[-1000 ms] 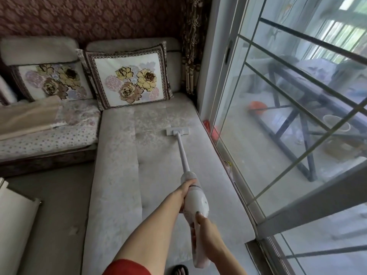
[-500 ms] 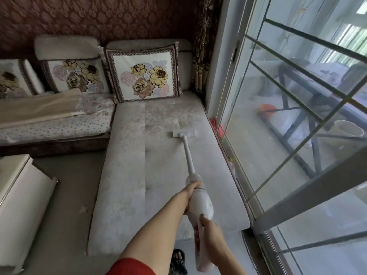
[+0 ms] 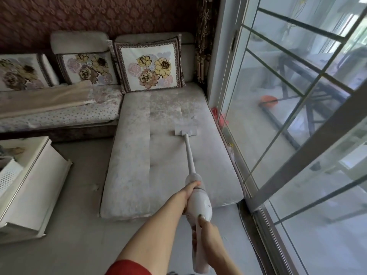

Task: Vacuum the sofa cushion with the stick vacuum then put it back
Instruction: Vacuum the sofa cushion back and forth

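The sofa cushion (image 3: 158,165), pale and tufted, lies beside the glass door (image 3: 297,135); its right edge blurs into the door frame; the white stick vacuum (image 3: 190,161) rests head-down on it, its tail cut off; left hand (image 3: 188,192) and right hand (image 3: 206,228) grip its body.

A square floral throw pillow with a dark patterned border (image 3: 149,62) leans upright against the sofa back, with two similar flower-print pillows (image 3: 90,69) to its left. A folded beige blanket (image 3: 47,100) lies along the side seat, and a white cabinet (image 3: 29,187) stands on the grey floor (image 3: 79,245) at left. A glass sliding door with a grey metal frame (image 3: 297,135) fills the right side, with a small orange object (image 3: 268,100) beyond it
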The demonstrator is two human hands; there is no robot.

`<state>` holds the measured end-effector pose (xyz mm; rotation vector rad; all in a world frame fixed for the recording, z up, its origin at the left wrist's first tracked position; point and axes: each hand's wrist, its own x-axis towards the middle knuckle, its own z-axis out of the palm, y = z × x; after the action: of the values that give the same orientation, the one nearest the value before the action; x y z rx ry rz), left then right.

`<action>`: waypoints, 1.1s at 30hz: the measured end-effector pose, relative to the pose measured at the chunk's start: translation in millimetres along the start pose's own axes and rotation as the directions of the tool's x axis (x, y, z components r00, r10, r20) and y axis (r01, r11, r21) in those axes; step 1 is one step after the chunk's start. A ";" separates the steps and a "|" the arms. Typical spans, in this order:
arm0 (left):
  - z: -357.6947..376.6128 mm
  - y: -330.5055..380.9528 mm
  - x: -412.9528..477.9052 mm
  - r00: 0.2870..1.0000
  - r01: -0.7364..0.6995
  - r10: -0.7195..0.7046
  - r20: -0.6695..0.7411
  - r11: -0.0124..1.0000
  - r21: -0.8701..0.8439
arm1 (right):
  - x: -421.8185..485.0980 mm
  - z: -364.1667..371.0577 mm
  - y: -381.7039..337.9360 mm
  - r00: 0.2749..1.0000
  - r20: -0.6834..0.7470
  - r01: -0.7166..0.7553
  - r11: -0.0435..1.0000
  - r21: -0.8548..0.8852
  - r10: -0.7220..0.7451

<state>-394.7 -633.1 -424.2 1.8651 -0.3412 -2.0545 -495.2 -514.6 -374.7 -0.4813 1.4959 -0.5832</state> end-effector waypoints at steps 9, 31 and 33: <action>-11.7 -80.3 -23.3 0.997 -0.070 0.070 0.044 0.998 -0.005 | -56.9 6.8 71.9 0.999 -0.037 -0.021 0.999 0.027 0.022; -9.4 -224.4 -94.7 0.999 0.029 -0.030 0.013 0.998 0.063 | -151.1 -3.4 202.3 0.992 -0.122 -0.026 0.993 0.117 0.041; -10.0 -222.8 -96.4 1.000 0.021 -0.022 0.009 0.997 0.070 | -152.9 -2.4 200.9 0.990 -0.132 -0.030 0.990 0.140 0.049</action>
<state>-397.6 -390.2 -426.8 1.9081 -0.4017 -2.0914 -482.8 -262.5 -382.2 -0.3094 1.5776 -0.6934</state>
